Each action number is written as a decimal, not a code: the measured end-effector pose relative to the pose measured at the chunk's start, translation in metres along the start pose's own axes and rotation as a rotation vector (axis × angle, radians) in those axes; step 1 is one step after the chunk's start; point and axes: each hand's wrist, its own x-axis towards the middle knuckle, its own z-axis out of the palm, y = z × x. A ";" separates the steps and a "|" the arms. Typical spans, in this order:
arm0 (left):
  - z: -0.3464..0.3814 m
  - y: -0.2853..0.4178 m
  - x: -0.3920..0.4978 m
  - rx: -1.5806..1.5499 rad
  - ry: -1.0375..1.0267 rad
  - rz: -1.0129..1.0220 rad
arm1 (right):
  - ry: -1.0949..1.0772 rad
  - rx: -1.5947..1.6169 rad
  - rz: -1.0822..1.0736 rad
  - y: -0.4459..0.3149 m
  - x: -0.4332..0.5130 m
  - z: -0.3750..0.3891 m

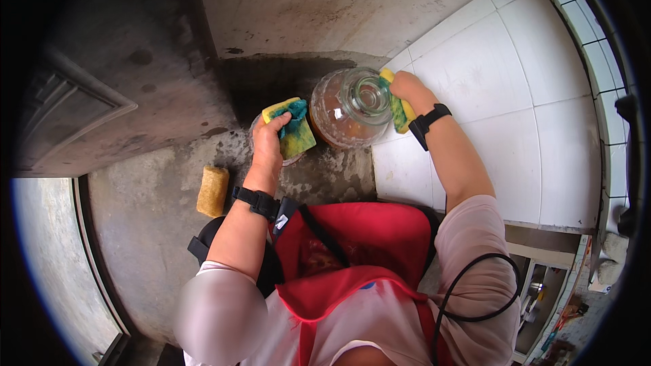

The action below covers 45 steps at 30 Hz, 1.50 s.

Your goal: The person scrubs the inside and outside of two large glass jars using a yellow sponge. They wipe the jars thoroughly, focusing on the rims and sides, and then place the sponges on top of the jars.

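Observation:
A rounded glass jar with a clear glass lid stands on the concrete floor before me. My left hand holds a yellow and green scouring sponge with a teal cloth or mesh bunched on it, left of the jar. Beneath that hand, part of another round clear vessel shows; most of it is hidden. My right hand grips a second yellow and green sponge at the right side of the lid. Whether this sponge touches the glass I cannot tell.
A tan block-shaped sponge lies on the stained concrete floor at left. White tiles line the structure at right. A plastered wall rises behind the jar, and a panelled door stands at left.

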 end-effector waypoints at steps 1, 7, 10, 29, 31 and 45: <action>-0.002 0.002 0.001 -0.009 -0.005 0.036 | -0.071 0.079 0.025 0.003 -0.007 -0.001; -0.024 0.010 0.023 0.054 0.164 0.183 | -0.455 0.626 0.134 0.013 -0.054 -0.004; -0.041 0.012 0.034 0.126 0.214 0.259 | -0.576 0.891 0.123 0.014 -0.072 0.000; -0.039 0.032 0.010 1.548 0.495 0.404 | -0.411 1.362 -0.195 -0.067 -0.118 0.091; -0.042 0.034 0.006 1.588 0.514 0.381 | -0.364 1.306 -0.209 -0.080 -0.107 0.096; -0.036 0.042 -0.002 1.527 0.479 0.352 | -0.255 0.466 -0.282 -0.151 -0.093 0.106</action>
